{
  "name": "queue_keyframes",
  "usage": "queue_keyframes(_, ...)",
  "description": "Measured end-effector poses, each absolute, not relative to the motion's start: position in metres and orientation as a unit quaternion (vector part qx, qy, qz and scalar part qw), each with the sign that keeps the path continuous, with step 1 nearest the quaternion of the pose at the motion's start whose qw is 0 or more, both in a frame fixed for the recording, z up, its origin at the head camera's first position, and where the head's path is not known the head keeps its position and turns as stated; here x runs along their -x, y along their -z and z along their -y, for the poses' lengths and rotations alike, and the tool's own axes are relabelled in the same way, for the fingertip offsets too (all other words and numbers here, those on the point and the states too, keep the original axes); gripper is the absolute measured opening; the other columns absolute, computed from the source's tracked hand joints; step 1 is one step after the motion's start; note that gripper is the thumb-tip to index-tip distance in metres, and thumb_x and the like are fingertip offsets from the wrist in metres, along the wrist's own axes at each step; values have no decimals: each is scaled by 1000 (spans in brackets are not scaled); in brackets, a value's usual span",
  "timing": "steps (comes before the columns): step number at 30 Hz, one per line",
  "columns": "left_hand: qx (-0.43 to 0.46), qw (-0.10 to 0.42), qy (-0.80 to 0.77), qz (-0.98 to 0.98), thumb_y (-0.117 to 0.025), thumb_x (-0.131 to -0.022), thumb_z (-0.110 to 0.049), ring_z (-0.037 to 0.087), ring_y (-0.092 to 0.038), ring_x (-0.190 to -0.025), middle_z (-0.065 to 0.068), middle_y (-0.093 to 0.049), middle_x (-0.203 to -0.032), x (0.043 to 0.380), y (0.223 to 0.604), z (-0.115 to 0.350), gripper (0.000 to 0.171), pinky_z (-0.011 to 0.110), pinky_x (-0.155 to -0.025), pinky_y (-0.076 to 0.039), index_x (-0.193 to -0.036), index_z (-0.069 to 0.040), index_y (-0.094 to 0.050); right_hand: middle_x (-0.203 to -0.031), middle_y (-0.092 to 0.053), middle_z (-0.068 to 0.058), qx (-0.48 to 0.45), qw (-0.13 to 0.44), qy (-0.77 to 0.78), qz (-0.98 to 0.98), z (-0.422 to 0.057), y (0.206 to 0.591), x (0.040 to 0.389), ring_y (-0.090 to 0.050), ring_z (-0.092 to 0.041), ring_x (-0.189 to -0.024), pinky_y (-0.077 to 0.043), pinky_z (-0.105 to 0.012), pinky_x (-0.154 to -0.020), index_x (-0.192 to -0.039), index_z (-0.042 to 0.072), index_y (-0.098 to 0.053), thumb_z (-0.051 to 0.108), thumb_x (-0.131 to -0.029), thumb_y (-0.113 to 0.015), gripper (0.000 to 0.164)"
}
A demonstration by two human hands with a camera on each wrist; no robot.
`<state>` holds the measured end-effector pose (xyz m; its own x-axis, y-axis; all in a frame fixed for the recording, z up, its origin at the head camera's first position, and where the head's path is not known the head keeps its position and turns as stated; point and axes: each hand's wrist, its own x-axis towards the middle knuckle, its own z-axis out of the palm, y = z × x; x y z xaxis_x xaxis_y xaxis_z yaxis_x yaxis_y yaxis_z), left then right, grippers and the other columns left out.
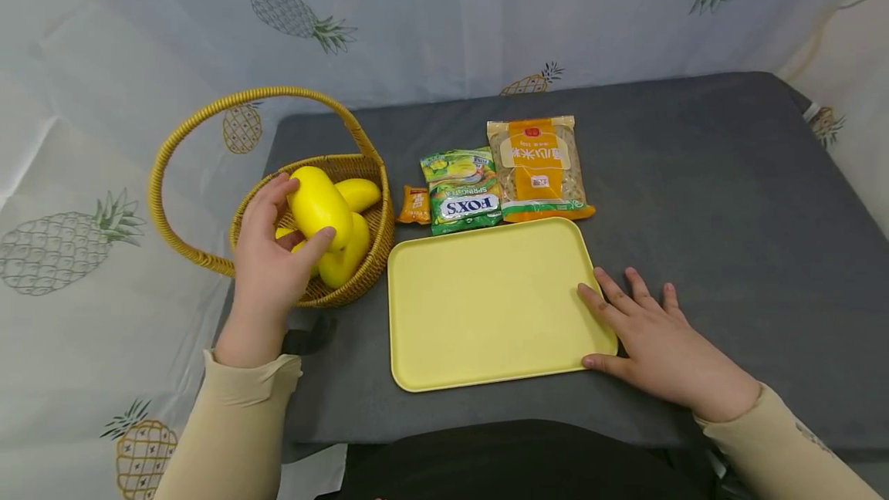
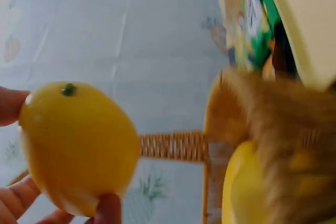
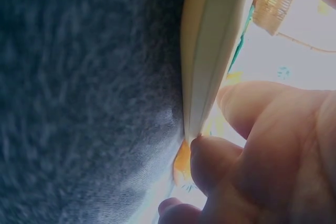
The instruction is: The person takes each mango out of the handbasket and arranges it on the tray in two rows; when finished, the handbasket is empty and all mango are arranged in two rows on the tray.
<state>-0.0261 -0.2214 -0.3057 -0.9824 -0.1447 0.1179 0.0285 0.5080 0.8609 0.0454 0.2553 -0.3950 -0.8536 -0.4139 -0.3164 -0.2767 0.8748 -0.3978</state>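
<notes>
At the left of the head view, above a tan woven wicker basket (image 1: 381,253), the left hand (image 1: 265,253) grips a glossy yellow oblong fruit (image 1: 319,207) between fingers and thumb, its long axis slanting upper left to lower right; in the left wrist view its green stem spot (image 2: 69,89) faces up-frame. At lower centre lies a flat pale-yellow rectangular tray (image 1: 486,307), its right edge touched by the right hand (image 1: 656,342), fingers spread.

Cloth (image 3: 89,98): dark, left side | Tray (image 3: 207,51): pale edge, resting on cloth | Right hand (image 3: 275,153): fingertip touching tray edge | Orange item (image 3: 182,163): beside tray's lower end | Basket (image 3: 275,1): wicker, upper right, partly visible
</notes>
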Motion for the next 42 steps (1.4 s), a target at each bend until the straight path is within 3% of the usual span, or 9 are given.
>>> queue_keyframes(2,-10,110,543,833,-79,-94,3,22,-47,-153,1,-39,-174,15,310,211,72,18,-99,-53,-161,-1,-52,-185,-17,-17,182,201,173,-947,-255,395,-45,-8,-62,-165,-4,-91,-119,-176,24,-32,71,-92,-77,107)
queue_keyframes(8,105,136,600,782,-79,-84,17,23,-46,-151,22,-38,-171,-13,338,188,75,18,-102,-55,-154,11,-52,-185,-17,-16,179,203,175,-946,-254,395,-45,-9,-61,-166,-6,-92,-119,-176,25,-32,71,-92,-77,107)
queue_keyframes(13,140,97,584,794,-83,-84,13,18,-43,-152,21,-36,-173,-24,361,175,77,17,-106,-54,-154,8,-53,-185,-16,-16,179,204,175,-946,-254,395,-46,-9,-62,-165,-6,-91,-119,-177,25,-31,69,-92,-78,107)
queue_keyframes(19,132,48,575,806,-85,-84,11,33,-43,-154,20,-34,-175,-28,380,164,78,17,-106,-53,-155,7,-52,-186,-14,-15,182,205,177,-945,-254,395,-46,-9,-61,-166,-6,-91,-119,-177,25,-30,70,-93,-78,107)
queue_keyframes(21,121,37,564,816,-86,-86,9,36,-43,-154,19,-34,-175,-28,384,162,77,22,-106,-54,-155,6,-52,-186,-13,-15,182,206,178,-945,-254,395,-46,-9,-61,-166,-7,-91,-119,-177,26,-29,70,-93,-77,106)
queue_keyframes(28,76,-13,515,854,-89,-91,-7,38,-42,-157,13,-34,-178,-21,393,154,76,58,-105,-56,-158,0,-53,-186,-13,-15,183,206,180,-944,-254,395,-46,-10,-61,-165,-9,-91,-119,-177,26,-29,68,-93,-78,106)
queue_keyframes(42,49,-61,484,872,-88,-93,-10,37,-49,-153,10,-34,-179,-13,403,151,76,55,-104,-57,-160,1,-52,-186,-11,-15,182,209,189,-942,-255,397,-46,-12,-61,-165,-9,-90,-120,-177,27,-28,68,-93,-79,106)
